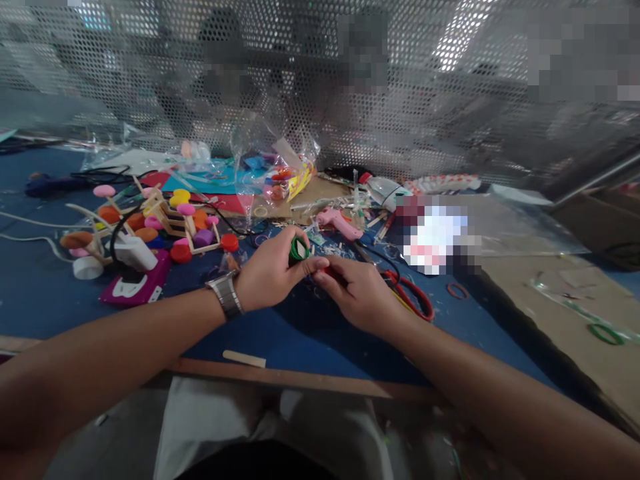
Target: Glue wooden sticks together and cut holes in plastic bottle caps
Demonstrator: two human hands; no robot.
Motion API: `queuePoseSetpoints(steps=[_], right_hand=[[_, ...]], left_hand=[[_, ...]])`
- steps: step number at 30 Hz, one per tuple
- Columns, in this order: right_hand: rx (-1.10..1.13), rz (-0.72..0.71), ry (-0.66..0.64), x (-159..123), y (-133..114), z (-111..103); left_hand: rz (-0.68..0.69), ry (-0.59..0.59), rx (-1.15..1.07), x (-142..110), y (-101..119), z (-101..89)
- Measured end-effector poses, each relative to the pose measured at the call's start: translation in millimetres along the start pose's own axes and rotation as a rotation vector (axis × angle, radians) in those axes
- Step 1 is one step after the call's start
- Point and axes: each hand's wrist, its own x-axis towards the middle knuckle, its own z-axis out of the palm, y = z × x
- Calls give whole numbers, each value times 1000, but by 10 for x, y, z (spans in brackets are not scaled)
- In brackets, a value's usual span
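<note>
My left hand (273, 270), with a metal watch on the wrist, is closed around a green round cap-like piece (299, 249) that has a pale inside. My right hand (357, 290) is pinched close against the left thumb, and a bit of red (327, 271) shows at its fingertips. What that red bit is cannot be made out. Both hands are above the blue tabletop (310, 340). Just beyond them lies a pink glue gun (340, 223). Red-handled scissors (413, 297) rest beside my right wrist, partly hidden.
Stick frames (173, 217) with colourful round pieces stand at left, behind a purple power adapter (135, 283) with a white plug. A lit phone (435, 237), a plastic bottle (385, 193) and cardboard (550, 313) lie right. A wooden stick (244, 359) is near the front edge.
</note>
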Motion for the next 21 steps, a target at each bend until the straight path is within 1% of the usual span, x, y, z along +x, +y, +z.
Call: queuePoseSetpoints(steps=[6,9,13,18,21], right_hand=[[10,-6,0,18,-14,-8],[-2,17,-5,28,-7,-17],[-14,35,0,35,14,-19],[-17,25,3,29,21,-6],[-12,18,-2,21,13,-5]], left_hand=[[5,-14,-24,14,0,-17],[7,27,-38,1,-13,-2],[-26,72,-52,-30,-9,36],[-27,53,12,-50,11,53],[-16,27,8,-30,11,31]])
